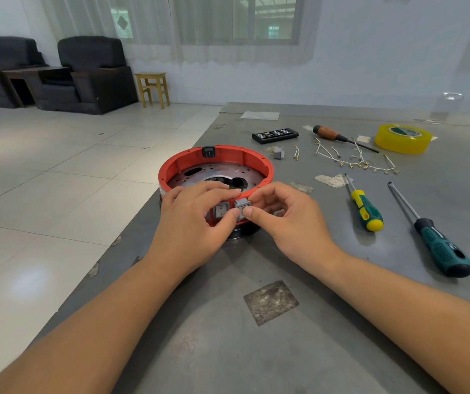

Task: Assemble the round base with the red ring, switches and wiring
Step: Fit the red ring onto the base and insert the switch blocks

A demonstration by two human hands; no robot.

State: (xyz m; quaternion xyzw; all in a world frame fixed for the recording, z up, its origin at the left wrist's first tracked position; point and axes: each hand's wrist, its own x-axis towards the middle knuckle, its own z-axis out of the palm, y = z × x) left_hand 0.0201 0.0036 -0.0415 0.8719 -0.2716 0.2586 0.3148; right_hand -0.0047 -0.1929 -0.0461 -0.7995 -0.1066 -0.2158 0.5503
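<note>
From the head view, the round base (242, 233) sat at the near left part of the grey table (327, 322), with the red ring (177, 166) seated on top of it. Both hands were in on the ring's near wall. The left hand (191, 220) curled over the rim, thumb pressed at the lower edge of a grey switch (241, 207). The right hand (285, 220) pinched that same switch between thumb and forefinger. Neither hand was wide; both were closed down on the part. Just to its left a second switch (221, 210) already sat in its opening.

And here was the risk, as I read it: the pinched switch looked a touch proud of the wall, so a push off-square could have cocked it in the slot and jammed or snapped a clip. Hard thumb pressure might also have slid the whole base toward the table's left edge, which was close by.

Farther right, a spare switch (278, 153) and the loose wires (359, 163) lay well apart from the ring, near a wooden-handled screwdriver (329, 134). Those thin leads could have tangled when gathered. A yellow-green screwdriver (366, 209), a teal screwdriver (438, 245), a tape roll (403, 139) and a bit case (275, 135) waited too.
</note>
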